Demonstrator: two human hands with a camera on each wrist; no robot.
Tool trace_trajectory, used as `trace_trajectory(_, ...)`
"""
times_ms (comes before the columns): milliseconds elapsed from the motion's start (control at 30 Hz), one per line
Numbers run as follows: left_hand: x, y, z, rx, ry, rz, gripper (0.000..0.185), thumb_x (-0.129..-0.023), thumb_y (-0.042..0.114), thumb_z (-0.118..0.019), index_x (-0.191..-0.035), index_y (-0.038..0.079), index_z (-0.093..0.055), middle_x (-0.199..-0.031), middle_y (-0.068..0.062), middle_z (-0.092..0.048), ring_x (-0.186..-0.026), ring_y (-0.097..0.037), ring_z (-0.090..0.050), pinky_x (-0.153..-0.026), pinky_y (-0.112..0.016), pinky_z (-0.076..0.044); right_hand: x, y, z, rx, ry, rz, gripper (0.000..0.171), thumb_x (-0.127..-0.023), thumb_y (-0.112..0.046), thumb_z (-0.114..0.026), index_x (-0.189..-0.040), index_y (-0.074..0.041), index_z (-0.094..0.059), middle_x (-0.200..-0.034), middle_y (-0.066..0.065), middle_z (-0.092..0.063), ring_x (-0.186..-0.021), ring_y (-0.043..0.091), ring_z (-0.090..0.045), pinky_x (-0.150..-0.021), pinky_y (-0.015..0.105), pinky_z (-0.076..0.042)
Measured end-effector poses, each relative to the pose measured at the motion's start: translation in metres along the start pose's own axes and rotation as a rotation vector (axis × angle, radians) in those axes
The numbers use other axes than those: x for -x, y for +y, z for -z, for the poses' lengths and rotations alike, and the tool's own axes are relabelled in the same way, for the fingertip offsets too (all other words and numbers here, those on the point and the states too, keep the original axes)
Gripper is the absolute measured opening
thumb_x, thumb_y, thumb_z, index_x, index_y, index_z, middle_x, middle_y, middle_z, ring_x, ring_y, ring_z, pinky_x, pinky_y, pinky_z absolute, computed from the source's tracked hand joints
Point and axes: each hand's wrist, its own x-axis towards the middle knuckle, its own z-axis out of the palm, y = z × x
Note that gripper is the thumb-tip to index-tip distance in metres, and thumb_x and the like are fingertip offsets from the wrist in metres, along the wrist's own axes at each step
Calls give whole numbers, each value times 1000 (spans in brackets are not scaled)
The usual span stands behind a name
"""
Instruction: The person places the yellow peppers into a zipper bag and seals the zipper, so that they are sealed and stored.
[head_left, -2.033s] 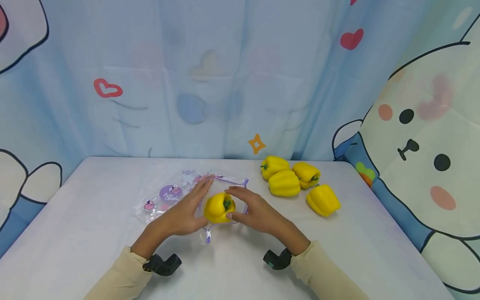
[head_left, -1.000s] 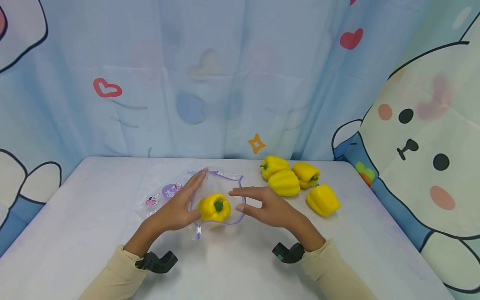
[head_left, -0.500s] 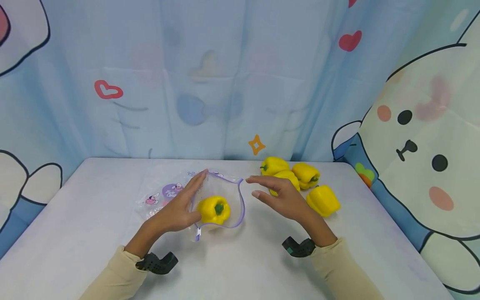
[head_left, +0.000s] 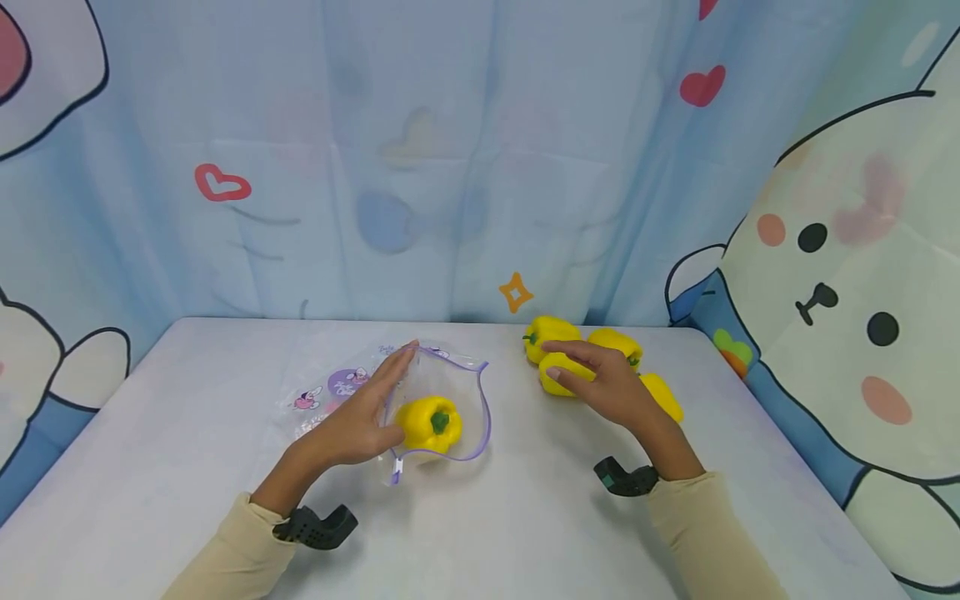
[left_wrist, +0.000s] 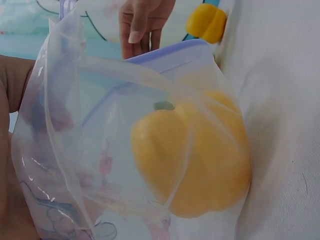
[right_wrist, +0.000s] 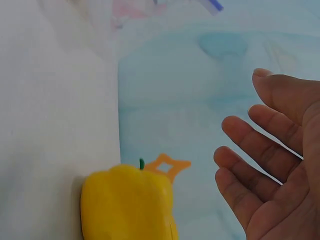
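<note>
A clear zip bag [head_left: 347, 382] with purple edging and cartoon prints lies on the table, its mouth spread toward me. Inside is a yellow bell pepper [head_left: 429, 423], its green stem facing out; the left wrist view shows this bagged bell pepper [left_wrist: 195, 155] through the plastic. My left hand [head_left: 360, 425] rests at the bag's left side, fingers straight and thumb apart along the mouth. Over the yellow bell peppers on the right hovers my right hand [head_left: 611, 387], fingers relaxed and holding nothing. Nearest its fingertips is a bell pepper [head_left: 561, 375], partly covered by the hand.
Three more bell peppers are grouped there: one behind at left [head_left: 553, 332], one behind at right [head_left: 618, 340], and one [head_left: 663, 397] partly hidden by the right hand. A white-covered table [head_left: 480, 533] meets a blue cartoon curtain [head_left: 450, 167] at its back edge.
My right hand has left the bag's mouth and moved right to the grouped bell peppers. The left hand and the bag shifted slightly left with the mouth opening wider, then stayed nearly still.
</note>
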Motion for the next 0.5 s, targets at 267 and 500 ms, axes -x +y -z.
trace_trajectory(267, 0, -1, -1, -11, -3, 1, 98, -71, 9, -57, -157, 12, -11, -162, -6, -7, -147, -28, -10, -113, -56, -16, 1, 21, 9, 88, 0, -152, 62, -91, -47, -63, -144, -18, -49, -152, 11, -38, -142, 32, -27, -108, 60, -27)
trace_trajectory(500, 0, -2, 0, 12, -15, 5, 97, -72, 9, -56, -157, 12, -10, -162, -9, -5, -147, -28, -7, -113, -56, -13, -1, 36, 7, 131, 2, -160, 64, -93, -37, -64, -148, -13, -42, -154, 15, -34, -141, 37, -25, -110, 59, -25)
